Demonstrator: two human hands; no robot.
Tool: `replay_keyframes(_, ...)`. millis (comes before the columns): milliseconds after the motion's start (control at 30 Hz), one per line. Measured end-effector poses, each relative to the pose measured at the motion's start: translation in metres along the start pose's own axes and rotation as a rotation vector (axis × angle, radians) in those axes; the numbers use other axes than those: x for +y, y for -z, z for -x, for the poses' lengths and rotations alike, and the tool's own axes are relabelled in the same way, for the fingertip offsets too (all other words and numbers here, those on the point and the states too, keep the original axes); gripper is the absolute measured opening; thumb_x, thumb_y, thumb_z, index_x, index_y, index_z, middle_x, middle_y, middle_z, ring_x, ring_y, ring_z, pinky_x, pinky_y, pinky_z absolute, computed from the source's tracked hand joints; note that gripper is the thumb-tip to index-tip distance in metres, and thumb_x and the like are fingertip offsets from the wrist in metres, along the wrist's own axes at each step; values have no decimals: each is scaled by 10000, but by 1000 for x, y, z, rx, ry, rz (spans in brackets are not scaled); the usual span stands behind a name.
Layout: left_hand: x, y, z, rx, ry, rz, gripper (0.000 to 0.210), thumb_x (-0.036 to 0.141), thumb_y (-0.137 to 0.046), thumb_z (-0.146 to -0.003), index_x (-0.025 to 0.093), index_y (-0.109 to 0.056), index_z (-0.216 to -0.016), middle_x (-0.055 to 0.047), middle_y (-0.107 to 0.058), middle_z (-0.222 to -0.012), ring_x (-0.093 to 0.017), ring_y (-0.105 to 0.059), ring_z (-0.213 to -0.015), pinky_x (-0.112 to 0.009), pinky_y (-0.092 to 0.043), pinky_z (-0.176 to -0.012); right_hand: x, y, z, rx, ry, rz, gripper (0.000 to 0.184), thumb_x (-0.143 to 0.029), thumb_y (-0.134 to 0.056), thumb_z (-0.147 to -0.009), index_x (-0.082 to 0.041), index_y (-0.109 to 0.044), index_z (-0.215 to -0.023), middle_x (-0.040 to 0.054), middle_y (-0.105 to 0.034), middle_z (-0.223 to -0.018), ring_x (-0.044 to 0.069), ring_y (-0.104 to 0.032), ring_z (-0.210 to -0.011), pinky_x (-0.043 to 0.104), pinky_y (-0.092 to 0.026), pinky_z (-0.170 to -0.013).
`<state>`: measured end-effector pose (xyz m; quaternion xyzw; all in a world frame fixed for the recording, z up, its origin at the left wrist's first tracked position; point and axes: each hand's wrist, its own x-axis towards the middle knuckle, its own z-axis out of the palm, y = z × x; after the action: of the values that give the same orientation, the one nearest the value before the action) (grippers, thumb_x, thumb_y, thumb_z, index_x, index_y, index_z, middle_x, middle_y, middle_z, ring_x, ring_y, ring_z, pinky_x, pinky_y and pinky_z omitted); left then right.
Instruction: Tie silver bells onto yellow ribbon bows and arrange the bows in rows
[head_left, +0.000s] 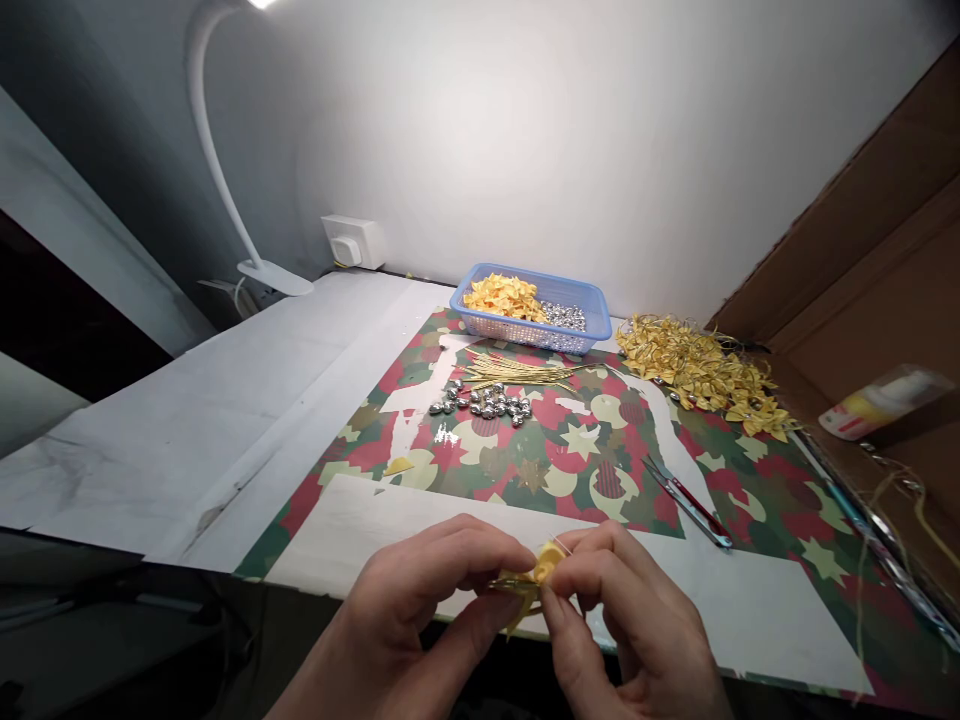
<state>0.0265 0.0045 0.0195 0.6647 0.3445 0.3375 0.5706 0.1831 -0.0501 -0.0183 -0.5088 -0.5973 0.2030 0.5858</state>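
Observation:
Near the table's front edge, my left hand [442, 580] pinches a yellow ribbon flower [550, 560] between thumb and fingers. A loop of gold cord or wire shows at those fingertips. From the right, my right hand [630, 610] closes its thumb and forefinger on the same flower. A thin pale line, a needle or thread, sticks out by the right fingertips; I cannot tell which. Beyond the hands lie loose silver beads [487, 402] and a bundle of gold cords [517, 371].
A blue basket [606, 325] against the wall holds yellow ribbon pieces and silver beads. Finished-looking yellow flowers [697, 370] are heaped at right. Red-handled snips [688, 503] lie on the patterned paper. A bottle [874, 405] rests by the cardboard; a lamp [214, 160] stands left.

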Motion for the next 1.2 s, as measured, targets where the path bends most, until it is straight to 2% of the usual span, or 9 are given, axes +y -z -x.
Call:
replay_keyframes(133, 0, -1, 1, 13, -33, 0, 227, 84, -644, -857, 283, -727, -929, 14, -720, -856, -173, -680, -789, -221, -542, -703, -1, 0, 0, 10, 31, 21, 182, -37, -537, -856, -215, -572, -843, 4, -518, -780, 130, -579, -725, 229, -466, -618)
replay_keyframes(333, 4, 0, 0, -10, 98, 63, 108, 187, -636, -904, 237, -726, -873, -22, -689, -849, -200, -662, -800, -260, -547, -710, -1, 0, 0, -5, 45, 66, 196, -28, -535, -852, -222, -568, -857, 10, -526, -795, 132, -570, -715, 225, -462, -599)
replay_keyframes(500, 4, 2, 0, -28, 130, 79, 136, 209, -632, -909, 229, -751, -846, -24, -675, -845, -196, -649, -806, -259, -537, -713, 0, 0, 0, 0, 88, 107, 200, -23, -530, -845, -220, -560, -842, 9, -527, -776, 135, -591, -714, 217, -490, -607)
replay_keyframes(733, 4, -2, -3, 22, 229, 184, 58, 225, -703, -866, 221, -761, -869, -22, -758, -834, -203, -683, -808, -274, -544, -738, -4, 1, 0, -7, 94, 172, 203, -27, -521, -877, -218, -587, -858, 21, -548, -819, 132, -597, -739, 209, -521, -634)
replay_keyframes(900, 4, -2, -9, 67, 295, 335, 89, 225, -795, -784, 186, -742, -843, -19, -752, -802, -183, -674, -782, -264, -541, -718, -7, 18, -8, -82, -50, 112, 191, -133, -537, -948, -243, -668, -1031, 31, -604, -885, 145, -622, -770, 227, -519, -659)
replay_keyframes(967, 1, 0, -10, 72, 330, 370, 124, 223, -812, -767, 177, -731, -849, -17, -746, -793, -179, -669, -777, -260, -534, -706, -9, 29, -13, -54, -134, 67, 245, -176, -500, -984, -275, -680, -1117, 22, -617, -909, 136, -621, -763, 218, -515, -658)
replay_keyframes(1033, -2, 3, -9, 53, 356, 385, 123, 215, -815, -772, 175, -721, -842, -9, -736, -780, -164, -658, -762, -243, -516, -687, -12, 38, -18, -18, -180, 29, 262, -190, -480, -1001, -302, -691, -1107, 0, -619, -871, 118, -601, -699, 203, -501, -623)
replay_keyframes(1100, -5, 6, -8, 33, 370, 398, 107, 212, -806, -794, 181, -716, -845, 3, -728, -770, -144, -643, -748, -226, -497, -680, -13, 41, -19, -48, -189, 26, 208, -192, -526, -971, -292, -698, -1031, -12, -612, -825, 115, -578, -649, 210, -484, -599)
replay_keyframes(1200, -9, 10, -6, 44, 369, 403, 102, 213, -796, -817, 203, -708, -868, 15, -727, -798, -142, -638, -773, -232, -490, -701, -8, 31, -13, -177, -163, 89, 157, -153, -654, -826, -250, -679, -947, -24, -564, -757, 125, -542, -619, 224, -458, -572)
